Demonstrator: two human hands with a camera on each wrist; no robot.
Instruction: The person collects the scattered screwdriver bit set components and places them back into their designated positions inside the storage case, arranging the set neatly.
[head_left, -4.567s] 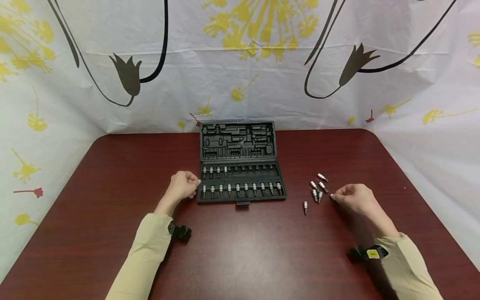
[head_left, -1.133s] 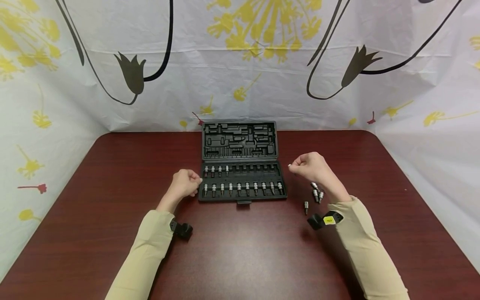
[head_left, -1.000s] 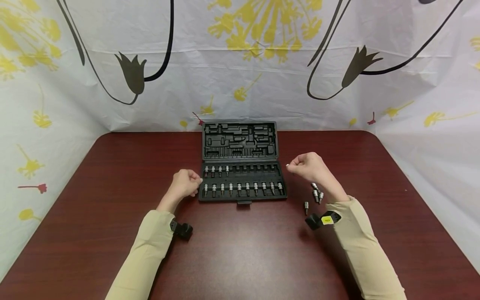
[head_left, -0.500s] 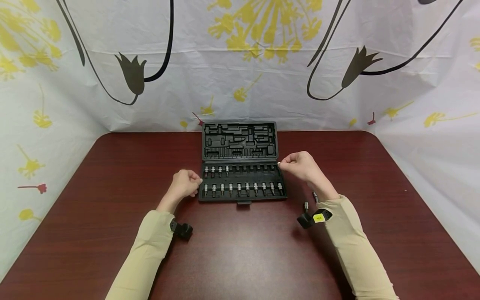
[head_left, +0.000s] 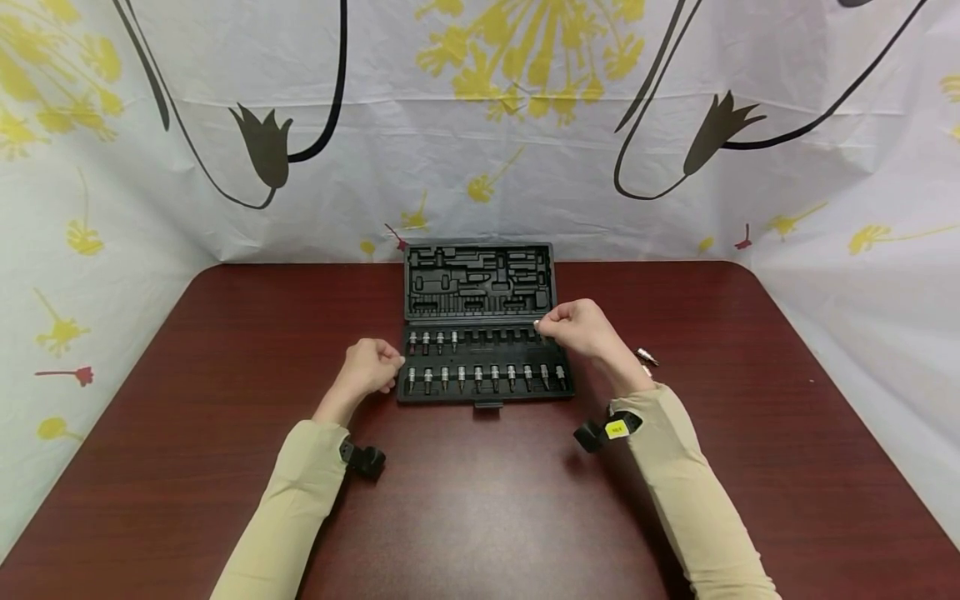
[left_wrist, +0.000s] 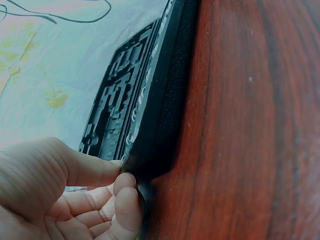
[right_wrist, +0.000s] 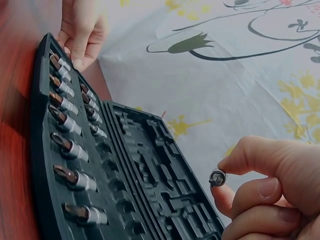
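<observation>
A black bit-set case (head_left: 468, 360) lies unfolded on the table, its moulded lid (head_left: 480, 283) at the back. Bit sockets (right_wrist: 80, 180) fill the front row; several more (head_left: 439, 342) stand at the left of the back row, dark slots to their right. My left hand (head_left: 367, 365) pinches the case's left edge between thumb and fingers. Over the right part of the back row, my right hand (head_left: 581, 327) holds a bit socket (right_wrist: 218, 178) between thumb and index finger, its bit end facing the right wrist camera.
Loose bit sockets (head_left: 647, 357) lie on the table right of the case, partly hidden behind the right forearm. A dark red wooden table (head_left: 480, 500) carries everything. Behind it hangs a white patterned cloth (head_left: 480, 150). Black cameras (head_left: 591, 435) sit on both wrists.
My right hand has moved left from the loose bit sockets to above the case's back row, carrying one. The left hand stays at the case's edge.
</observation>
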